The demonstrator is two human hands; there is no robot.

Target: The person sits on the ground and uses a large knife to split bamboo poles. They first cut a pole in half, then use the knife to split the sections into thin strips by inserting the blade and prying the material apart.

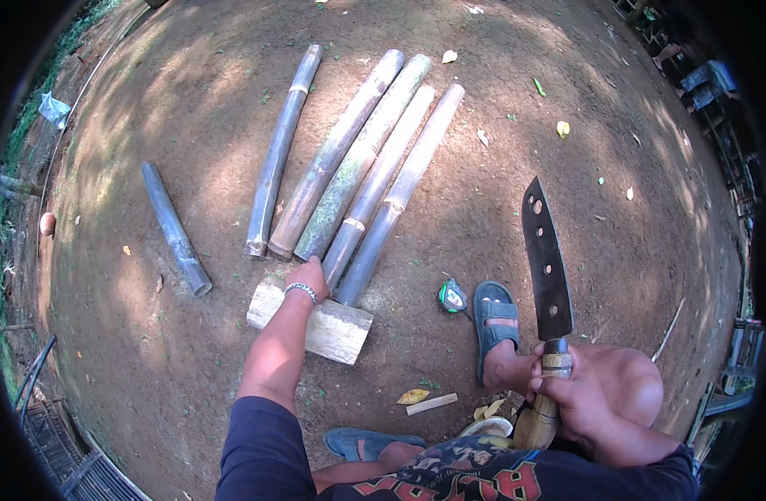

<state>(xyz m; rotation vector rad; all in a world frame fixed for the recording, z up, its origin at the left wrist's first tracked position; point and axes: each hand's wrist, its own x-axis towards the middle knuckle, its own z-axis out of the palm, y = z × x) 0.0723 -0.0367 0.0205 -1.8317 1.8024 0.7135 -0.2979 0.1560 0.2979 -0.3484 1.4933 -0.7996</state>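
Several cut bamboo poles lie side by side on the ground, fanned out ahead of me. My left hand (308,277), with a chain bracelet at the wrist, is closed at the near end of a green-mottled bamboo pole (358,163); the fingers are partly hidden. Just right of it lies a bamboo pole (381,185) with a pale joint. Beneath my left wrist sits a pale wooden block (337,330). In my right hand (565,388) is a large knife (546,259), gripped by its rounded wooden handle. Its dark blade has several round holes and points up and away from me.
A shorter bamboo piece (174,227) lies apart at left. Near my sandalled foot (495,321) rests a green-and-grey tape measure (453,296). A small wood strip (432,404) and yellow leaves lie close by. Bamboo slats (74,459) edge the lower left.
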